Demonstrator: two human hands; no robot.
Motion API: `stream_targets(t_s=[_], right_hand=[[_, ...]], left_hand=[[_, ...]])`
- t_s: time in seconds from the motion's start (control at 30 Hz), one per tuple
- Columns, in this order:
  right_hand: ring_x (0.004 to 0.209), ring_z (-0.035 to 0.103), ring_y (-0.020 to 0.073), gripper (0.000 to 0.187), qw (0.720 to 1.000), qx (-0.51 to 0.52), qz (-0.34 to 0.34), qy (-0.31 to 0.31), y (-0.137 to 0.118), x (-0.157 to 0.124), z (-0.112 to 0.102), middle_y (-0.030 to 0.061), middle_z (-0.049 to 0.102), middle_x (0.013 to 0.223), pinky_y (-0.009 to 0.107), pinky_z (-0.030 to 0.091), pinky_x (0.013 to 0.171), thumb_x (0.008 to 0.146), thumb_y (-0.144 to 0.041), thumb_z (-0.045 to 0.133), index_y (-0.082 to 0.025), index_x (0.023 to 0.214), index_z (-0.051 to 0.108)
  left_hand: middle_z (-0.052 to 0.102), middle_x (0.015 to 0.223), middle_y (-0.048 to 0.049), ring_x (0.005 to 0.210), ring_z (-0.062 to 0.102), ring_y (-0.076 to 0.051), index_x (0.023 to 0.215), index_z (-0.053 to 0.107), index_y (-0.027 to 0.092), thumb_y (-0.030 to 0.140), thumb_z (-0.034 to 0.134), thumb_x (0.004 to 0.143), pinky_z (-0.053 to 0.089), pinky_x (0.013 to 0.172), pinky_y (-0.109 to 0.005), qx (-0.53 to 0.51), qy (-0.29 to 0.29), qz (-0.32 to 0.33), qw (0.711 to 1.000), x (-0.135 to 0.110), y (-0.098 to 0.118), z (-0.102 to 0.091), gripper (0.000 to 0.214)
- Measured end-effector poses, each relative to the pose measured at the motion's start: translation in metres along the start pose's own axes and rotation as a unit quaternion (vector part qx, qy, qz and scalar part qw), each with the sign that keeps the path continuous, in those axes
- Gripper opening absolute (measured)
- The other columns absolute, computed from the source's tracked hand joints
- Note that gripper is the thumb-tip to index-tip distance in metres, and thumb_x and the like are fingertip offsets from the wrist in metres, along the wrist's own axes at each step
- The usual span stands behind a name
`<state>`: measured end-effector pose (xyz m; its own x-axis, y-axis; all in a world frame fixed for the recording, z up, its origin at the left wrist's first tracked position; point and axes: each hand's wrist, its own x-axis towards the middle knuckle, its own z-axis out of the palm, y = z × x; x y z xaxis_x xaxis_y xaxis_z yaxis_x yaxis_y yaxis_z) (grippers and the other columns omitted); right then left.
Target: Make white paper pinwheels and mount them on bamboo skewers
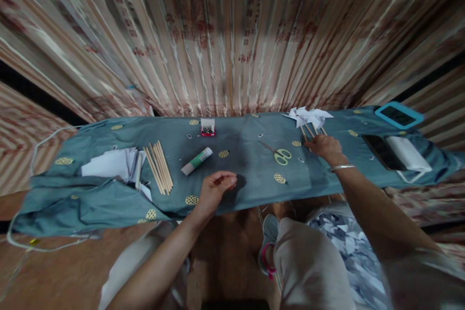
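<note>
White paper pinwheels (pixel 308 117) on wooden sticks lie together near the back edge, right of centre. My right hand (pixel 327 147), with a bracelet at the wrist, reaches over them; its fingers are closed on a pinwheel stick. Over the front of the cloth hovers my left hand (pixel 216 189), fingers curled and thumb against the forefinger, with nothing visible in it. Just behind it lies a glue stick (pixel 196 161) with a green label. Between my hands rest green-handled scissors (pixel 282 156). A small open red box (pixel 208 128) holds metal pins.
Loose wooden sticks (pixel 159 168) lie at left beside stacked white paper (pixel 109 165). At right are a dark phone (pixel 383 152), a white object (pixel 410 154) and a blue-framed device (pixel 399 115). A curtain (pixel 232 38) hangs behind the cloth-covered table (pixel 250 169).
</note>
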<state>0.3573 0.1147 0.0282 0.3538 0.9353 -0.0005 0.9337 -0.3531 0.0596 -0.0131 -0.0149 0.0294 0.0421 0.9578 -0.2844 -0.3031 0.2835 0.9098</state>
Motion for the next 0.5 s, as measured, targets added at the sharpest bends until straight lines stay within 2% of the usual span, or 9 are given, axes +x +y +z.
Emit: stream_targets(t_s=[0.1,0.17,0.2,0.23,0.3,0.33,0.4,0.5], right_hand=[[0.096,0.069,0.0349,0.038,0.999,0.004,-0.036,0.020,-0.018,-0.029,-0.008,0.0256,0.071,0.101,0.043,0.050,0.082,0.091,-0.036,0.051,-0.008,0.108,0.069],[0.094,0.069,0.0349,0.038,0.990,0.083,-0.111,0.035,-0.043,-0.057,-0.009,0.0232,0.072,0.098,0.042,0.050,0.080,0.093,-0.035,0.046,-0.009,0.113,0.067],[0.093,0.070,0.0317,0.036,0.984,0.102,-0.145,0.026,-0.059,-0.073,-0.007,0.0183,0.073,0.098,0.039,0.050,0.080,0.093,-0.035,0.046,-0.014,0.113,0.067],[0.094,0.070,0.0278,0.035,0.977,0.121,-0.175,0.019,-0.077,-0.090,-0.003,0.0140,0.074,0.101,0.035,0.051,0.082,0.093,-0.036,0.046,-0.017,0.114,0.067],[0.105,0.066,0.0263,0.037,0.939,0.207,-0.274,0.024,-0.114,-0.122,0.009,0.0138,0.071,0.114,0.035,0.049,0.091,0.094,-0.036,0.044,-0.016,0.117,0.065],[0.113,0.062,0.0268,0.039,0.917,0.234,-0.320,0.033,-0.131,-0.136,0.016,0.0145,0.068,0.120,0.036,0.046,0.097,0.095,-0.037,0.043,-0.014,0.121,0.063],[0.121,0.056,0.0286,0.046,0.893,0.253,-0.368,0.050,-0.158,-0.160,0.032,0.0179,0.062,0.129,0.041,0.043,0.102,0.097,-0.038,0.038,-0.010,0.128,0.057],[0.124,0.050,0.0327,0.047,0.896,0.240,-0.363,0.085,-0.179,-0.177,0.050,0.0201,0.056,0.136,0.050,0.043,0.099,0.097,-0.039,0.037,-0.011,0.130,0.056]], left_hand=[[0.064,0.057,-0.0003,0.055,0.053,-0.010,0.061,0.071,0.017,0.041,0.085,0.052,0.045,0.060,-0.023,0.010,-0.012,0.010,1.000,-0.009,0.004,-0.004,0.029],[0.061,0.053,0.0001,0.052,0.051,-0.010,0.056,0.068,0.017,0.043,0.084,0.053,0.043,0.058,-0.023,0.020,-0.028,0.009,0.999,-0.016,0.004,-0.007,0.031],[0.060,0.052,-0.0001,0.051,0.050,-0.009,0.054,0.067,0.017,0.045,0.084,0.054,0.042,0.057,-0.023,0.026,-0.038,0.006,0.999,-0.019,0.005,-0.007,0.033],[0.060,0.051,-0.0005,0.050,0.050,-0.009,0.052,0.066,0.017,0.047,0.083,0.055,0.042,0.056,-0.023,0.032,-0.048,0.003,0.998,-0.024,0.007,-0.006,0.035],[0.059,0.050,-0.0013,0.050,0.049,-0.010,0.050,0.065,0.016,0.051,0.081,0.059,0.042,0.056,-0.023,0.040,-0.074,-0.001,0.996,-0.036,0.015,-0.003,0.039],[0.059,0.051,-0.0016,0.050,0.050,-0.010,0.051,0.066,0.016,0.052,0.080,0.061,0.043,0.057,-0.024,0.039,-0.093,-0.002,0.995,-0.044,0.023,-0.001,0.040],[0.062,0.056,-0.0026,0.054,0.054,-0.012,0.057,0.069,0.016,0.053,0.079,0.063,0.045,0.058,-0.024,0.021,-0.136,0.008,0.991,-0.068,0.043,0.004,0.038],[0.068,0.073,-0.0048,0.064,0.061,-0.013,0.073,0.076,0.019,0.046,0.073,0.076,0.049,0.062,-0.024,0.012,-0.200,0.065,0.977,-0.114,0.070,-0.001,0.028]])
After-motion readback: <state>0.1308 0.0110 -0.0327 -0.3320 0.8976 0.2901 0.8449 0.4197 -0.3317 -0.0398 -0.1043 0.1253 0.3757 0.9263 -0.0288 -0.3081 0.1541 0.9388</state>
